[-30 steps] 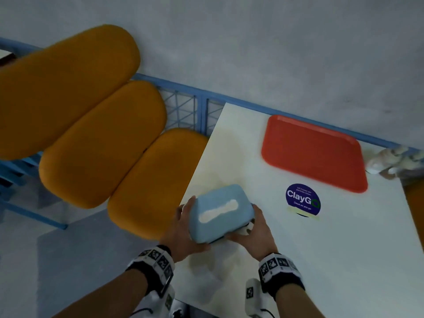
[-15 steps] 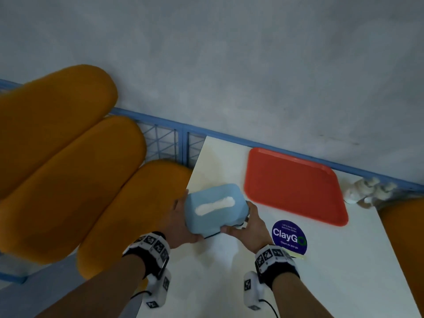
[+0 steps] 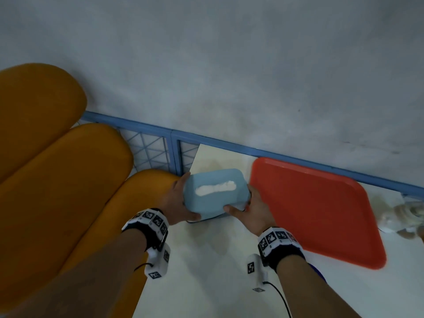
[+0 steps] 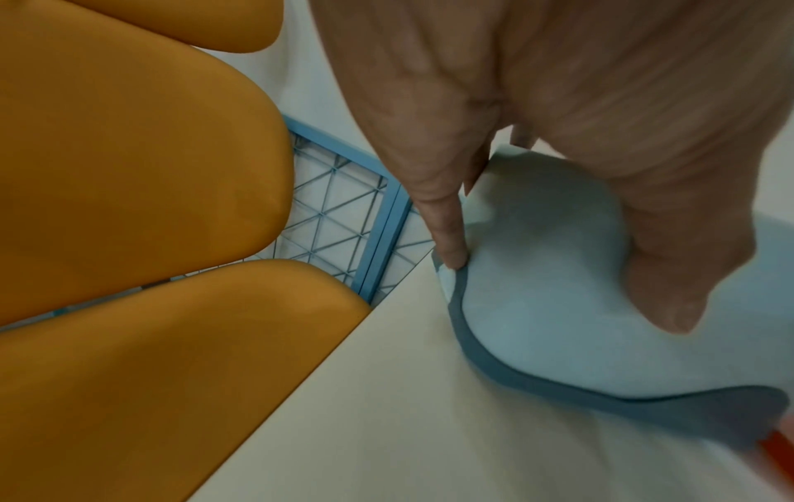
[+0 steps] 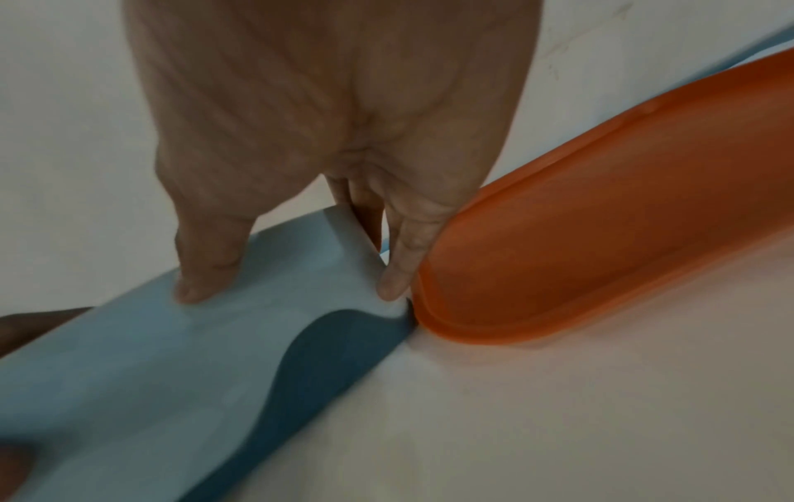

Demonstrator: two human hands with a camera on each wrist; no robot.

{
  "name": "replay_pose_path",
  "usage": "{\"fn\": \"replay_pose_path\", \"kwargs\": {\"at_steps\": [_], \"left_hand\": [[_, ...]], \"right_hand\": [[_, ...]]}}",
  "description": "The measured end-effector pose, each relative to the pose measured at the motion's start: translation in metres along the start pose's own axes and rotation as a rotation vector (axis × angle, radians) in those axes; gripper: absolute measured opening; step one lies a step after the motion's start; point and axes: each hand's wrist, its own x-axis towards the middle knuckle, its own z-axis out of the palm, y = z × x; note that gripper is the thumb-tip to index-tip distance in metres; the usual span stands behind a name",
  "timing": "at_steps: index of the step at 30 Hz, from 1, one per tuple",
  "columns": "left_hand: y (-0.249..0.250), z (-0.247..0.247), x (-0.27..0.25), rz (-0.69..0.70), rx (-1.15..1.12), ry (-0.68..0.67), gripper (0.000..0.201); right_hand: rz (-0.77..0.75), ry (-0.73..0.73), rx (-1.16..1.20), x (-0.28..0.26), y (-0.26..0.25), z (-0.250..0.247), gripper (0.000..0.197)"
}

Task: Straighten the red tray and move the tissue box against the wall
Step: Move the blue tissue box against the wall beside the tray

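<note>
A light blue tissue box (image 3: 213, 191) with white tissue showing in its top slot sits low over the white table (image 3: 206, 260), a short way from the grey wall (image 3: 229, 65). My left hand (image 3: 177, 200) grips its left end, thumb on the near side. My right hand (image 3: 247, 207) grips its right end. In the left wrist view the fingers (image 4: 447, 231) curl round the tissue box (image 4: 550, 305). In the right wrist view the thumb and fingers (image 5: 399, 265) hold the tissue box (image 5: 172, 366) beside the red tray (image 5: 601, 237). The red tray (image 3: 316, 210) lies at a slant right of the box.
Orange padded seats (image 3: 57, 180) stand left of the table. A blue rail with mesh (image 3: 160, 143) runs along the wall's foot behind the table. Some blurred pale objects (image 3: 408, 216) sit at the table's far right edge.
Both hands have carried the tissue box away from me toward the wall, and it now sits level with the red tray's left end. The head view has tilted up and shifted.
</note>
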Motion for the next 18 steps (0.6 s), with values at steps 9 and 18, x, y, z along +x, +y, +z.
{"fn": "replay_pose_path", "kwargs": {"at_steps": [9, 18], "left_hand": [[-0.008, 0.044, -0.006, 0.188, 0.088, 0.202, 0.078], [-0.016, 0.004, 0.054, 0.314, 0.163, -0.009, 0.057]], "right_hand": [[-0.197, -0.078, -0.489, 0.028, 0.011, -0.007, 0.093], [-0.093, 0.090, -0.543, -0.009, 0.017, 0.044, 0.074]]}}
